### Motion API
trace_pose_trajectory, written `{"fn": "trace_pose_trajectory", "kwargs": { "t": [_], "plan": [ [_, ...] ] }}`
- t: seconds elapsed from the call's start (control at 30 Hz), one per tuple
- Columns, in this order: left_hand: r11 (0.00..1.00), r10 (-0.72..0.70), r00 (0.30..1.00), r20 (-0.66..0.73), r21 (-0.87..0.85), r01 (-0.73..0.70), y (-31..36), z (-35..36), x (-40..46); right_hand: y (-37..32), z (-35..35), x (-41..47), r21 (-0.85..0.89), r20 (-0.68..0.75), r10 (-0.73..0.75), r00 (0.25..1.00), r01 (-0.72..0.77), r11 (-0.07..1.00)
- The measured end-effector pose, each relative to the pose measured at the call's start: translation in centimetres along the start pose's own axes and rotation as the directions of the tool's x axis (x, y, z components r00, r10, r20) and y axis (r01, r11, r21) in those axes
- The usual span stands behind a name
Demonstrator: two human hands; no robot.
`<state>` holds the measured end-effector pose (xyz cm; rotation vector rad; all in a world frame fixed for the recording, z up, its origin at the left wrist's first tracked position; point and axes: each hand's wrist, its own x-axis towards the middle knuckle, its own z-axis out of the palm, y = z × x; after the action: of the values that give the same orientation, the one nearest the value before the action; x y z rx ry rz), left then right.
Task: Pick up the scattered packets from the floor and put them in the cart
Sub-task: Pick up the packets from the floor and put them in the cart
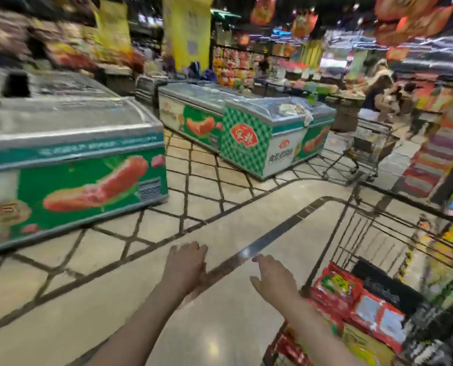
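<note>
A wire shopping cart (352, 207) stands at the lower right. Several red packets (357, 297) lie inside it, along with a black packet (378, 281) and yellow ones. My left hand (185, 265) is stretched forward over the tiled floor, fingers straight, holding nothing. My right hand (273, 276) is beside it, just left of the cart's near corner, fingers relaxed and empty. No packet shows on the visible floor. The whole view is blurred by motion.
A long green chest freezer (69, 165) stands on the left, another freezer (246, 133) in the middle distance. A second wire cart (365, 151) and a person (378, 93) are at the far right. Stacked goods (436, 149) line the right edge.
</note>
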<state>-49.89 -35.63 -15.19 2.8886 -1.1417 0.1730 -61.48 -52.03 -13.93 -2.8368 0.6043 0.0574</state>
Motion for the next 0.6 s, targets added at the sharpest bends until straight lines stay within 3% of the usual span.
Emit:
{"fn": "trace_pose_trajectory", "kwargs": {
  "t": [0.13,0.3,0.47,0.6],
  "plan": [
    [0.959,-0.273,0.962,0.013,0.086,0.271,-12.5,-1.4,-8.3,-14.2,2.6,1.2,0.054,0.039,-0.241,0.970,0.239,0.970],
    [0.822,-0.549,0.835,-0.024,0.164,0.545,-28.7,-3.5,-22.8,-34.0,7.4,-1.2,0.017,0.044,-0.522,0.852,0.522,0.853],
    [0.607,-0.767,0.636,-0.084,0.227,0.762,-41.0,-7.1,-38.4,-54.2,11.6,-6.0,-0.004,0.078,-0.766,0.638,0.769,0.640],
    [0.379,-0.890,0.414,-0.189,0.198,0.904,-47.7,-8.5,-49.4,-67.8,14.0,-10.2,-0.031,0.084,-0.907,0.412,0.911,0.411]
  ]
}}
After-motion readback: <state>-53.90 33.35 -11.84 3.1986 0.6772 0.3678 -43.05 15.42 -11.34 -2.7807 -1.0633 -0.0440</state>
